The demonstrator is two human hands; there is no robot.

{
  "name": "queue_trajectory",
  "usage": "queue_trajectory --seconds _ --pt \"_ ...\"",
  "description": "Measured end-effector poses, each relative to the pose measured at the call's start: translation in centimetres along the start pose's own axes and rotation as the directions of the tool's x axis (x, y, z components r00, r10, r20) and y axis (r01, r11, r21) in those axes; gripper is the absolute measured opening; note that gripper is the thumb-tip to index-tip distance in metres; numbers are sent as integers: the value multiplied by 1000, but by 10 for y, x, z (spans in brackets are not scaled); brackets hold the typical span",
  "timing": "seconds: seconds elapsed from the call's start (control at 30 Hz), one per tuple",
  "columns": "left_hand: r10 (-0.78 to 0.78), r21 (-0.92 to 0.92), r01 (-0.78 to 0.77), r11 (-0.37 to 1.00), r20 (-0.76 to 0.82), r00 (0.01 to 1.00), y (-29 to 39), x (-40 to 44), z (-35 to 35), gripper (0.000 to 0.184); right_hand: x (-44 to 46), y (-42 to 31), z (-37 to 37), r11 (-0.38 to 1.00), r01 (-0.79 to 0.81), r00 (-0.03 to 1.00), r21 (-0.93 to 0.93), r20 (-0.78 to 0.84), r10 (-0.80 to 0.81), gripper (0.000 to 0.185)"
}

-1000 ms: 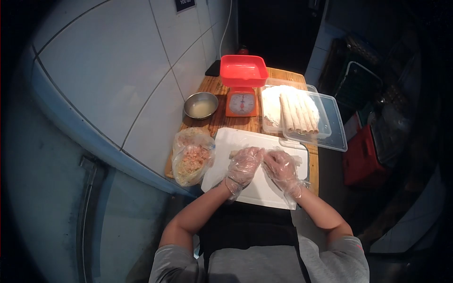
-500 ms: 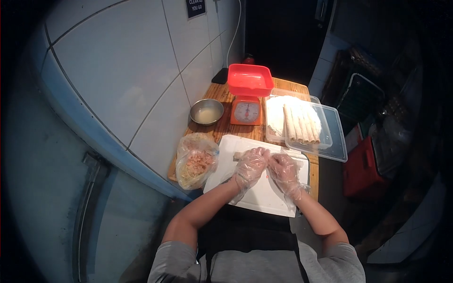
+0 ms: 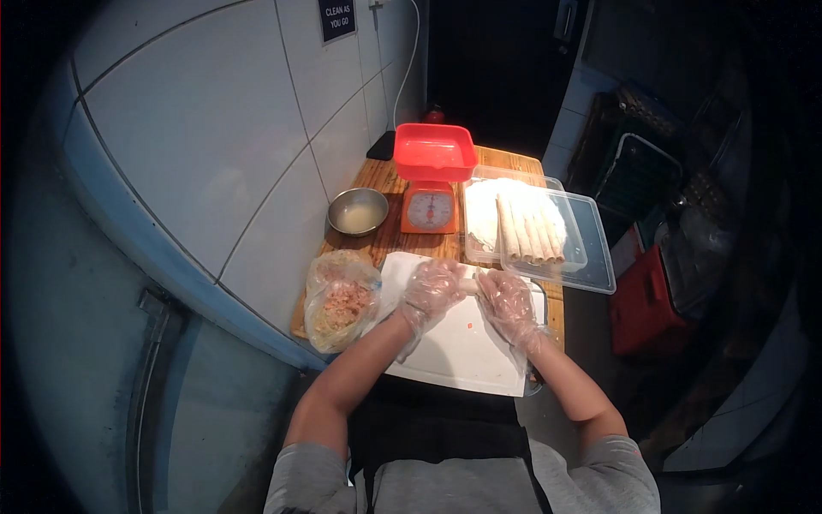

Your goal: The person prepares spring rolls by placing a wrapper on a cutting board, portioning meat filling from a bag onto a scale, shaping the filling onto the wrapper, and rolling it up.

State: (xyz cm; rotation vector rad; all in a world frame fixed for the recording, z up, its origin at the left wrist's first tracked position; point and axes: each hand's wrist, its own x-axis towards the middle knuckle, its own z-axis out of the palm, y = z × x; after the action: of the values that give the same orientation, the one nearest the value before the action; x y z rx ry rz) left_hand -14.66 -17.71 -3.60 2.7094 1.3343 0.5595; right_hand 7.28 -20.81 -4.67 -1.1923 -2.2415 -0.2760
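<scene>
The gloved left hand [image 3: 431, 289] and right hand [image 3: 507, 301] have their fingers curled closely over a pale roll [image 3: 468, 286]. It is at the white board's [image 3: 454, 355] far side, near the orange scale [image 3: 431, 211].

From the middle of the view, a red-and-orange scale [image 3: 431, 192] stands at 12 o'clock and a dark door [image 3: 501, 68] at 1 o'clock. White tiles [image 3: 197, 146] cover the wall at 10 o'clock, bearing a "CLEAN AS YOU GO" sign [image 3: 338, 19] past 11. A red box [image 3: 638, 300] sits at 3.
</scene>
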Motion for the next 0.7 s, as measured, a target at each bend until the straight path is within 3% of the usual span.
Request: queue_trajectory --seconds 0.07,0.13,0.23,0.33,0.43,0.53,0.57,0.63,0.67,0.7 --pt "-77 -28 75 997 -57 995 -4 -9 -4 81 -6 7 -6 996 14 999 -83 53 -9 51" --pt "-154 -45 150 988 -83 985 0 -27 -21 84 -11 14 -7 990 22 990 -139 143 -2 61" --pt "-196 -104 178 979 -202 960 -5 -63 -20 84 -7 25 -14 1000 -16 977 -22 212 20 65" --pt "-220 -221 164 961 -259 941 -8 -80 -15 83 5 9 -40 976 -219 863 -2 466 195 71" --pt "-260 -305 178 935 -254 932 -4 -80 -20 78 1 -1 -42 996 -72 946 -55 312 85 70" --pt "-276 -299 189 935 -283 919 -2 -76 -23 75 -9 13 -33 998 -35 953 46 304 19 67" --pt "-276 -323 174 930 -303 912 -3 -77 -19 74 -11 18 -32 960 -230 900 159 409 148 66" --pt "-284 -364 159 918 -319 904 -4 -79 -17 73 -2 10 -52 740 -606 700 292 638 322 65" --pt "-291 -384 159 910 -316 903 -4 -79 -18 72 17 -10 -77 520 -818 480 245 789 383 64" --pt "-296 -403 156 902 -313 902 -5 -78 -18 71 19 -13 -74 673 -720 542 171 744 390 65"
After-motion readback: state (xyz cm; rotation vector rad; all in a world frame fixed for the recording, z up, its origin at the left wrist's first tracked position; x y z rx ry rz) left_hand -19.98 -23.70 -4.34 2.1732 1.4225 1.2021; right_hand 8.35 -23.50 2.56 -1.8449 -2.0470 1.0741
